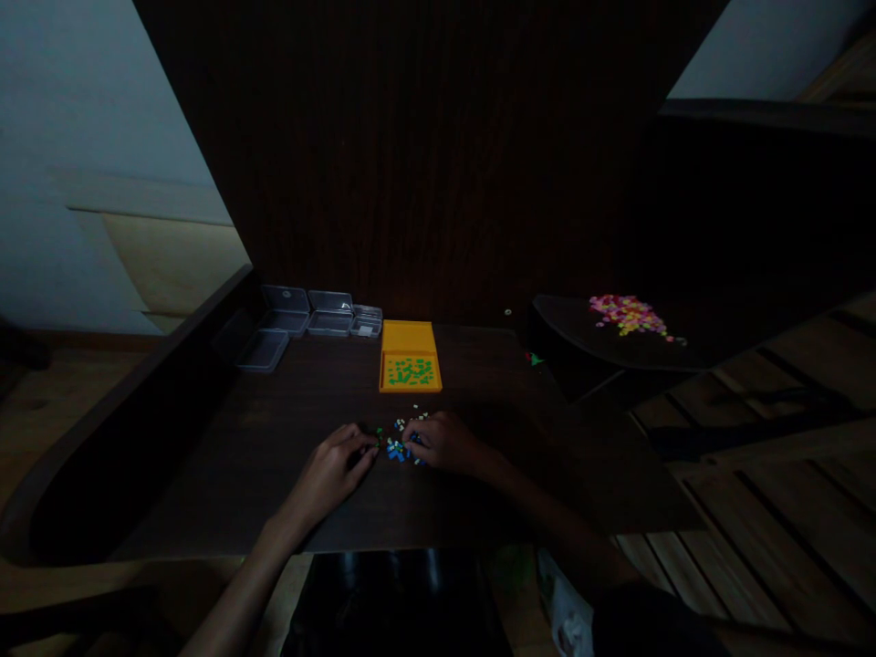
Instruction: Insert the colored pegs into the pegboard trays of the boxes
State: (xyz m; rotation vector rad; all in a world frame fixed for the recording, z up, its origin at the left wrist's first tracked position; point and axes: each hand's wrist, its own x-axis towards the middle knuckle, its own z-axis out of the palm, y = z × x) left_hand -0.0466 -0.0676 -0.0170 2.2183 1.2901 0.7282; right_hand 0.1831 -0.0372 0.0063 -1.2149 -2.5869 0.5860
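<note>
A small pile of tiny blue and white pieces (397, 453) lies on the dark wooden table, between my two hands. From the left, my left hand (340, 459) reaches in with thumb and forefinger drawn close, beside a few tiny green pieces (379, 432). My right hand (443, 442) is curled over the right side of the pile, fingertips down among the pieces. Whatever either hand pinches is too small and dark to make out. Just beyond the hands is an open yellow case (408, 336) with many small green pieces (411, 370) in its near half.
Clear plastic boxes with raised lids (330, 313) stand at the back left. A heap of pink, red and yellow pieces (630, 316) lies on a dark raised surface to the right. A green and red bit (534, 359) sits near its base. A raised rail (137, 411) borders the left.
</note>
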